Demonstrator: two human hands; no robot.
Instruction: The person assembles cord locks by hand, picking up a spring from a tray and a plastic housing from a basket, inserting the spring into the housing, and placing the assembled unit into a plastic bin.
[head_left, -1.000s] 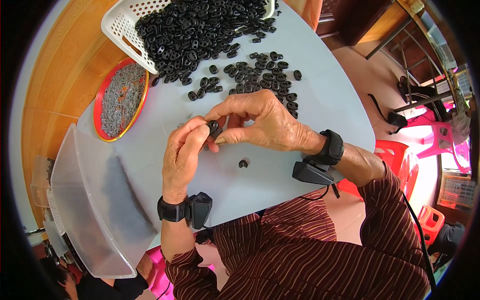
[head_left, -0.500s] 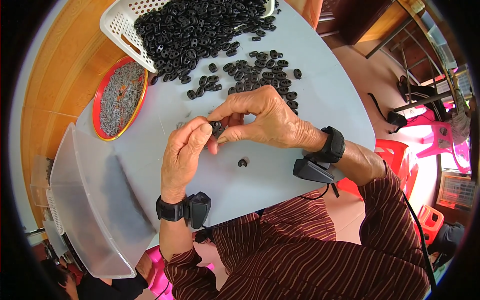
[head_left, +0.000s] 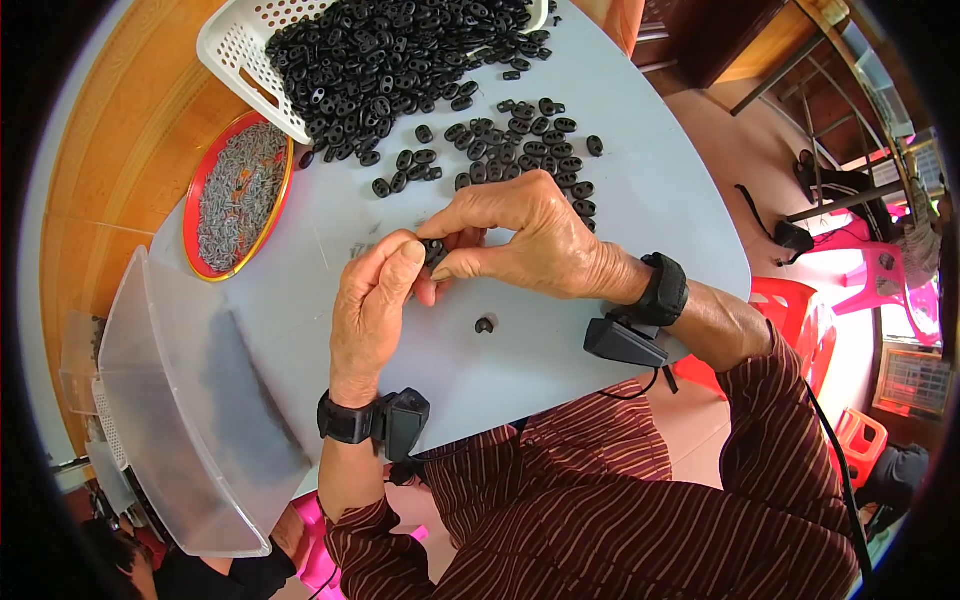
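Between my two hands is a small black plastic piece [head_left: 433, 252], oval with holes, partly hidden by fingertips. My left hand [head_left: 372, 300] pinches it between thumb and fingers from the left. From the right, the thumb and forefinger of my right hand [head_left: 530, 240] close on the same piece. Below them a single small dark curved part [head_left: 485, 325] lies on the table. Beyond my hands many loose black oval pieces [head_left: 535, 150] with two holes are scattered. A larger heap of them [head_left: 370, 70] spills from a white perforated basket [head_left: 245, 70].
A red dish with a gold rim [head_left: 192, 215] holds many small grey screw-like parts [head_left: 240, 195] at the left. A translucent plastic bin [head_left: 180, 400] stands at the left edge of the grey table [head_left: 640, 160]. Red chair [head_left: 800, 320] at right; another person's arm [head_left: 290, 535] shows lower left.
My left wrist has shifted slightly to the right. Both hands still hold the black piece in nearly the same spot.
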